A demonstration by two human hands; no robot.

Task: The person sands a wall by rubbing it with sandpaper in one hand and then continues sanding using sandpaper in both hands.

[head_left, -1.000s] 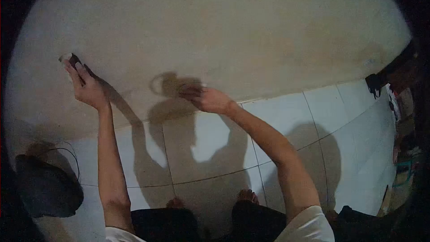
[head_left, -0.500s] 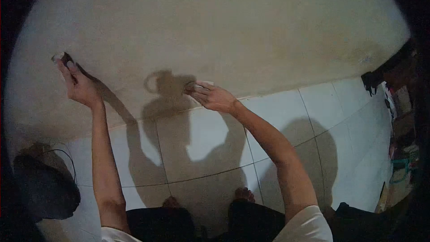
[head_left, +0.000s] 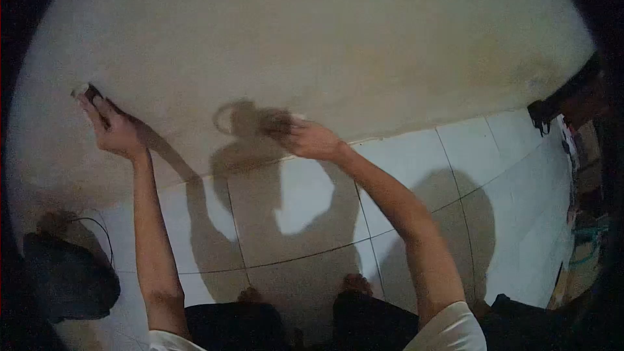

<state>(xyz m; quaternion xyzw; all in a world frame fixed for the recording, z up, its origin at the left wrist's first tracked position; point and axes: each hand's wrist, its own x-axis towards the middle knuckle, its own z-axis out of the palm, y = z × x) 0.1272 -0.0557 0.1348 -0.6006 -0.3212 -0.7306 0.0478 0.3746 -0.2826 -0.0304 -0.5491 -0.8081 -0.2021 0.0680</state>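
My left hand [head_left: 119,133] reaches far out to the left and is closed on a small pale piece [head_left: 83,88] with a dark side, held against the beige wall [head_left: 364,45]. What kind of piece it is cannot be made out. Lower on the wall, near its foot, my right hand [head_left: 315,140] presses with bent fingers on a flat whitish piece [head_left: 298,116]; only its upper edge shows, and the rest is hidden under the fingers. The right fingertips are blurred and lie in shadow.
White floor tiles [head_left: 416,162] meet the wall below my hands. My shadow falls over both. A dark bag-like thing with a thin cord [head_left: 68,276] lies at the lower left. Dark furniture and clutter [head_left: 582,156] stand at the right edge. My bare feet [head_left: 356,284] are below.
My right hand has slid slightly to the right along the wall, and less of the whitish piece shows. The left hand sits slightly lower and further left, still holding its piece.
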